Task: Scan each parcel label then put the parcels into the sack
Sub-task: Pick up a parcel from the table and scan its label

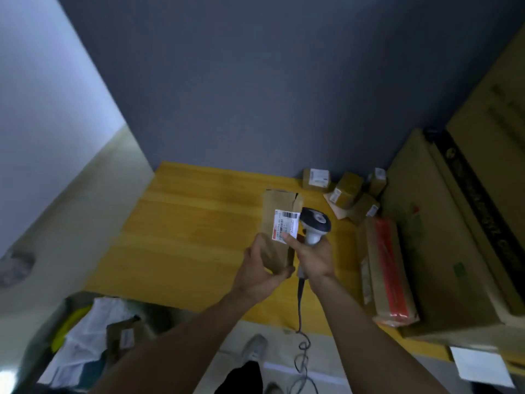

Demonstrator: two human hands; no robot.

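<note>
Cardboard parcel (275,255) sits gripped in my left hand (261,271); my right hand (314,258) wraps the scanner (314,223), thumb seemingly touching its label (285,226).

Dim indoor scene, brighter light cast on the pale wall (42,109) at left; strong wide-angle bending seen at the edges; corners softened by blur; parcel label (285,226) rendered sharpest, slightly overexposed
</note>
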